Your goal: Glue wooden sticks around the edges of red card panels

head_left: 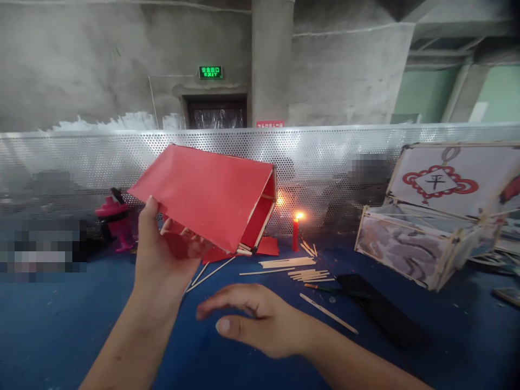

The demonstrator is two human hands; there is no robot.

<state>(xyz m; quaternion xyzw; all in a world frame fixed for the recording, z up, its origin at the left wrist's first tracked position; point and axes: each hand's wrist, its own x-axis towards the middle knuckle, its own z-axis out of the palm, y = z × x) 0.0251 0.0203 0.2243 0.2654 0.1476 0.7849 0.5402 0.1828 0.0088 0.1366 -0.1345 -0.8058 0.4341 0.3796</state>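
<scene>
My left hand [162,244] grips a red paper lantern [207,192], thumb on its near left edge and fingers beneath. The lantern is tilted in the air, its right end open, showing thin wooden sticks along the edges. Below and to the right, my right hand [260,319] hovers over the table with thumb and fingers apart and nothing between them. Under the lantern lie pieces of red paper [268,246] and several loose thin sticks [209,276]. Bundles of sticks [311,275] rest beyond my right hand.
A lit red candle [296,235] stands upright near the metal mesh panel [337,189]. Frames with painted paper [402,244] stand at the right. A black flat object [382,309], a single wooden stick [329,313] and a pink cup [117,222] also rest on the blue table [211,357].
</scene>
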